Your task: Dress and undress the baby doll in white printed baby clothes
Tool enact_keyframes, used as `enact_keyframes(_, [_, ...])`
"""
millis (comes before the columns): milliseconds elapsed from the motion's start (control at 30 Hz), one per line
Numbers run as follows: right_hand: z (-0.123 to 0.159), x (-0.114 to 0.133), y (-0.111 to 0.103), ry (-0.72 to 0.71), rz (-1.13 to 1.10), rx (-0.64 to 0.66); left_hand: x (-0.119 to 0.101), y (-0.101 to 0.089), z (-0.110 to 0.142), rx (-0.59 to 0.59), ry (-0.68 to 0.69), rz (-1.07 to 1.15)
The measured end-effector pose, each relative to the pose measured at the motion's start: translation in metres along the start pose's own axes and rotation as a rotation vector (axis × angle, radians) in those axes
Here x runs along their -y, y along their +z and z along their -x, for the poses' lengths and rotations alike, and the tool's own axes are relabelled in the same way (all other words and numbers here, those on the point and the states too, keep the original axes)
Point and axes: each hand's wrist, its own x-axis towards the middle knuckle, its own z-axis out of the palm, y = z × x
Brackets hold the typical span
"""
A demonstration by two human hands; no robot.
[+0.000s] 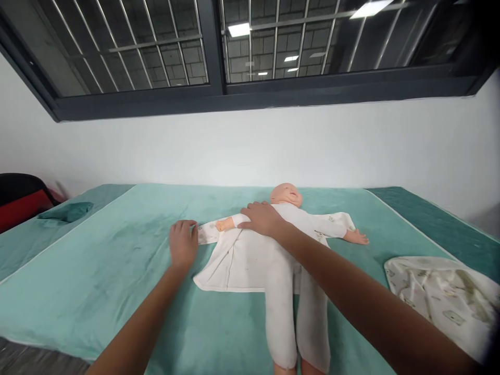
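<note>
A baby doll point(281, 278) lies on its back in a white long-sleeved suit, head toward the wall. Beneath it is a white baby top point(242, 263), spread open with its printed lining partly showing. My left hand point(183, 242) is closed at the end of the top's left-side printed sleeve point(208, 233); its fingertips are partly hidden. My right hand point(263, 219) closes around the doll's arm on the left side, thumb below and fingers above. The doll's small hand point(225, 224) rests over the sleeve's inner end. Its other arm point(332, 227) stretches right across the other sleeve.
A green plush cover point(117, 250) spreads over the bed. At the right lies a crumpled white printed cloth point(441, 291). A black and red item point(23, 200) stands at the left edge. Behind are a white wall point(234, 148) and a barred window.
</note>
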Motion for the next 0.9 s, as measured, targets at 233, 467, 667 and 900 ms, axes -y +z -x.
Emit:
enact_keyframes(233, [0.005,0.002,0.006,0.095,-0.053,-0.108,-0.077,0.024,0.014,0.337,0.194,0.224])
enact_keyframes(467, [0.0,0.001,0.011,0.075,-0.069,-0.103,-0.054,0.045,0.0,0.302,-0.222,0.635])
enact_keyframes(667, [-0.004,0.002,0.014,0.114,-0.032,-0.042,-0.038,0.052,0.0,0.173,-0.362,0.804])
enact_keyframes(900, [-0.016,0.012,0.028,0.101,0.015,0.009,-0.057,0.049,0.016,0.117,-0.151,0.702])
